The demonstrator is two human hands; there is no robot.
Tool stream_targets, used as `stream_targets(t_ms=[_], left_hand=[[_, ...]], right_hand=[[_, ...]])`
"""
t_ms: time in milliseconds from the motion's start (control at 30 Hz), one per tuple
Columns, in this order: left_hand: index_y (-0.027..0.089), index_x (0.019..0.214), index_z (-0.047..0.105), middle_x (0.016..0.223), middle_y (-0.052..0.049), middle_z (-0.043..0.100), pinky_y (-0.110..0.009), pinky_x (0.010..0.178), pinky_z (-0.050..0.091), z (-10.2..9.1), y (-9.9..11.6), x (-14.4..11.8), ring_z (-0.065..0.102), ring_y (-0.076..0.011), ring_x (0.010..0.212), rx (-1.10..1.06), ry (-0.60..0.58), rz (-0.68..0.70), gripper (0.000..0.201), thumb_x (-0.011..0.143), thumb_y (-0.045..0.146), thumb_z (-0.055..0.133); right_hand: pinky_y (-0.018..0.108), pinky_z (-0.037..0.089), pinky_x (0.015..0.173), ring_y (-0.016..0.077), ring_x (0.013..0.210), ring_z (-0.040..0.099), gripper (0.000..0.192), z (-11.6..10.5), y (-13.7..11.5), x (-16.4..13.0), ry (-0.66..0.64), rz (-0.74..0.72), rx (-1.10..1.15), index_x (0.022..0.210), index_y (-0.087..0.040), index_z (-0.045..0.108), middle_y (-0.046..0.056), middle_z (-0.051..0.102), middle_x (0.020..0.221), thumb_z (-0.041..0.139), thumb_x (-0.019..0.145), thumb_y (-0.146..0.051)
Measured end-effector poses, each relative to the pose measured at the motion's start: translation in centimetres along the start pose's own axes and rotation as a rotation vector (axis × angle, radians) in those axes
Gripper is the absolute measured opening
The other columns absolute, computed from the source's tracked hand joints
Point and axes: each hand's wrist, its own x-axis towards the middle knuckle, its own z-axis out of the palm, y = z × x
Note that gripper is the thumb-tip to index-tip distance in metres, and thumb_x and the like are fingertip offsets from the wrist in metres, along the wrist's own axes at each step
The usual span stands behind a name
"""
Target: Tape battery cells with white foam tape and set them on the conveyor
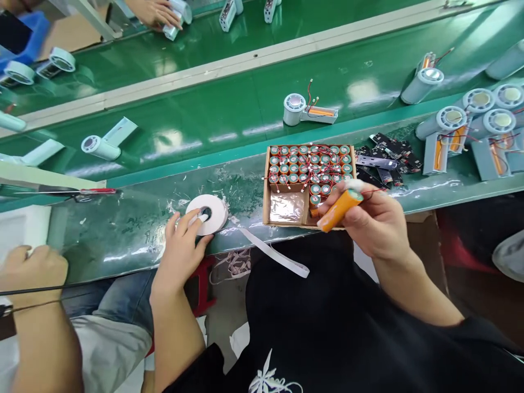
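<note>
Two green conveyor belts (245, 103) run across the far part of the scene, carrying grey handheld fan housings (305, 109), and the green workbench (135, 229) lies nearest the person, scattered with bits of clear film. At the bench's right end more fan housings (470, 125) lie bunched together, with a heap of black circuit boards (385, 158) just left of them. Left of the boards sits a cardboard box (267, 202) packed with upright orange battery cells (307, 164), red leads tangled over their tops; its near-left corner is bare. Further left a white tape roll (210, 214) lies flat, a loose strip (278, 254) trailing off the near edge. The left hand (182, 248) rests on the roll, fingertips pressing its near-left rim, closed on nothing. The right hand (374, 224) is closed around one orange battery cell (339, 210), held tilted just over the box's near-right corner, its red wire (374, 192) looping over the fingers. Working well here probably means pinning the roll flat while peeling, keeping the cell steady and its lead free. Another person's hand (30, 267) rests at the near left, and another's (153, 13) works at the far belt.
</note>
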Motion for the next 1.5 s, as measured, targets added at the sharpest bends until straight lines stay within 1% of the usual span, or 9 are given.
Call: stream_targets(t_ms=[200, 333, 500, 633, 767, 1000, 1167, 1400, 1500], left_hand=[[0.023, 0.127, 0.059, 0.14, -0.013, 0.064, -0.066, 0.126, 0.028, -1.4, 6.3, 2.2, 0.028, -0.0399, 0.157, -0.14, 0.214, 0.204, 0.042, 0.088, 0.031, 0.074], [0.026, 0.122, 0.061, 0.135, -0.009, 0.067, -0.07, 0.126, 0.026, -2.0, 9.4, 4.1, 0.029, -0.0413, 0.157, -0.302, 0.255, 0.257, 0.042, 0.083, 0.027, 0.077], [0.026, 0.13, 0.064, 0.137, -0.01, 0.067, -0.065, 0.122, 0.04, -1.2, 8.4, 4.0, 0.039, -0.0401, 0.152, -0.302, 0.359, 0.035, 0.05, 0.082, 0.018, 0.075], [0.028, 0.119, 0.071, 0.125, -0.008, 0.072, -0.066, 0.121, 0.039, -1.2, 8.4, 2.9, 0.051, -0.0379, 0.142, -0.197, 0.451, 0.118, 0.044, 0.079, 0.013, 0.079], [0.032, 0.114, 0.076, 0.118, -0.006, 0.076, -0.065, 0.12, 0.042, -2.0, 10.6, 2.4, 0.041, -0.0363, 0.15, -0.194, 0.361, 0.259, 0.04, 0.083, 0.007, 0.073], [0.033, 0.123, 0.076, 0.125, -0.005, 0.075, -0.066, 0.12, 0.044, -3.6, 12.7, 2.5, 0.028, -0.0398, 0.157, -0.278, 0.133, 0.291, 0.045, 0.084, 0.011, 0.072], [0.035, 0.118, 0.077, 0.121, -0.005, 0.074, -0.061, 0.114, 0.052, -2.8, 11.9, 3.2, 0.041, -0.0391, 0.15, -0.279, 0.111, 0.302, 0.034, 0.089, 0.017, 0.074], [0.027, 0.116, 0.076, 0.097, -0.011, 0.069, -0.074, 0.111, 0.044, 0.1, 17.1, 3.9, 0.048, -0.0455, 0.139, -0.233, 0.478, 0.21, 0.039, 0.079, 0.033, 0.087], [0.024, 0.113, 0.075, 0.089, -0.009, 0.066, -0.074, 0.111, 0.042, 1.2, 18.8, 4.2, 0.059, -0.0417, 0.123, -0.269, 0.588, 0.172, 0.043, 0.075, 0.037, 0.091]], right_hand=[[0.033, 0.066, 0.077, 0.0176, 0.087, 0.076, 0.03, 3.2, 1.6, -0.4, -0.479, 0.231, 0.074, 0.118, -0.024, 0.071, 0.012, 0.061, 0.148, 0.081, 0.091, -0.031], [0.027, 0.062, 0.077, 0.0144, 0.08, 0.073, 0.027, 4.5, 2.3, -0.3, -0.657, 0.353, 0.069, 0.113, -0.017, 0.073, 0.009, 0.077, 0.108, 0.079, 0.092, -0.034], [0.025, 0.06, 0.075, 0.0157, 0.079, 0.072, 0.021, 1.1, 0.4, -0.6, -0.766, 0.279, -0.353, 0.11, -0.017, 0.078, 0.005, 0.078, 0.092, 0.078, 0.092, -0.028], [0.033, 0.065, 0.074, 0.022, 0.084, 0.078, 0.03, -1.7, -2.2, -1.1, -0.403, 0.143, -0.328, 0.122, -0.023, 0.078, 0.008, 0.08, 0.109, 0.079, 0.092, -0.028], [0.038, 0.067, 0.078, 0.0221, 0.079, 0.078, 0.037, -0.7, -3.6, -0.8, -0.004, -0.046, -0.435, 0.127, -0.03, 0.076, 0.003, 0.082, 0.102, 0.08, 0.091, -0.025], [0.024, 0.05, 0.062, 0.0125, 0.061, 0.063, 0.012, 2.0, -3.4, 1.0, -0.168, -0.161, -0.905, 0.103, -0.024, 0.079, -0.003, 0.075, 0.075, 0.076, 0.094, -0.032], [0.025, 0.054, 0.065, 0.0149, 0.068, 0.067, 0.01, 1.4, -2.5, 1.5, -0.143, -0.053, -0.777, 0.09, -0.022, 0.077, -0.002, 0.074, 0.074, 0.075, 0.093, -0.031], [0.048, 0.065, 0.094, 0.0306, 0.117, 0.073, 0.053, 4.3, 2.7, 1.5, 0.386, -0.181, -0.1, 0.129, -0.027, 0.066, 0.01, 0.075, 0.125, 0.074, 0.09, -0.062], [0.048, 0.066, 0.093, 0.0298, 0.113, 0.075, 0.042, 4.6, 3.2, 2.0, 0.359, -0.2, -0.102, 0.124, -0.029, 0.067, 0.009, 0.076, 0.124, 0.079, 0.09, -0.051]])
